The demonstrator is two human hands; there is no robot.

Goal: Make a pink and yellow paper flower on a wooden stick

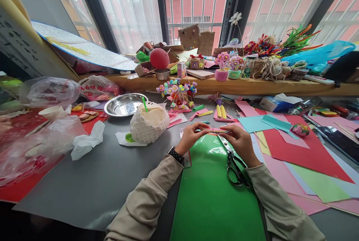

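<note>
My left hand (193, 135) and my right hand (239, 139) are both closed on a thin bundle of coloured strips (215, 130), one at each end. The bundle is held level, and a pink band shows around its middle. Whether the strips are paper or pipe cleaners I cannot make out. Under the hands lies a glossy green sheet (217, 196). Black-handled scissors (234, 164) rest on it beside my right wrist, blades pointing away from me. Past the hands are small folded paper pieces in pink (175, 119), yellow and green.
Left of the hands stands a coconut in white foam netting (150, 123) with a green straw, near a metal plate (126, 103). Coloured paper sheets (303, 147) overlap on the right. A pot of crafted flowers (179, 93) stands before the wooden ledge (134, 84). Plastic bags (53, 140) lie left.
</note>
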